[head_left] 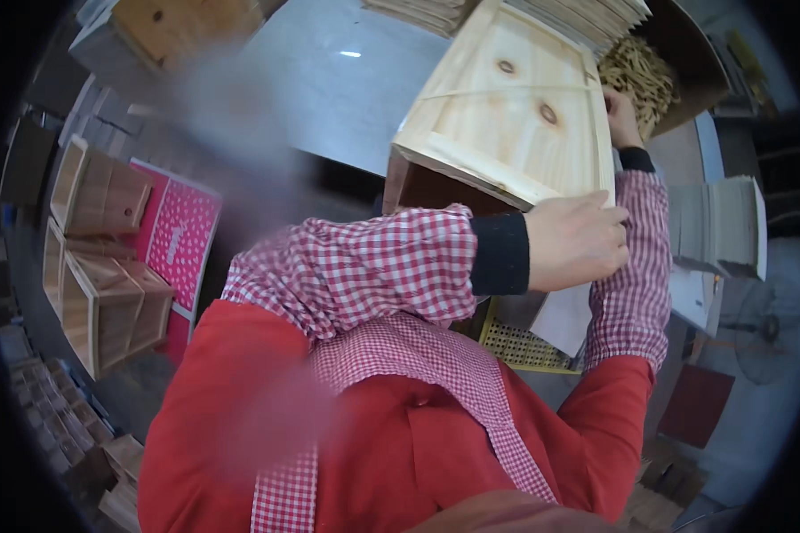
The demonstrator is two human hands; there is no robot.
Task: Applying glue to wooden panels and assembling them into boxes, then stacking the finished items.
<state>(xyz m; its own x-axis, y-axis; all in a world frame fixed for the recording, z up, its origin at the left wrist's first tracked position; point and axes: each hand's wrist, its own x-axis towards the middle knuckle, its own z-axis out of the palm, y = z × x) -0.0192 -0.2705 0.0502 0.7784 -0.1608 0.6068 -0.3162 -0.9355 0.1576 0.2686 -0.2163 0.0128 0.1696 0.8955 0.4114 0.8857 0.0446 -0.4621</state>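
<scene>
A pale wooden box with a knotty, framed top panel lies slanted at the edge of the work surface. Across its top runs a thin, light band, stretched from side to side. My left hand is closed on the box's near right corner, its fingers bent over the edge. At the box's right side is my right hand, its fingers curled in by the edge where the band ends. What those fingers hold is partly hidden. Just beyond it lies a heap of tan rubber bands in a cardboard box.
A grey-blue table extends to the left, with stacked wooden panels behind the box. More banded wooden boxes stand at the left beside a pink patterned board. A yellow perforated crate sits below my arms, and a fan at right.
</scene>
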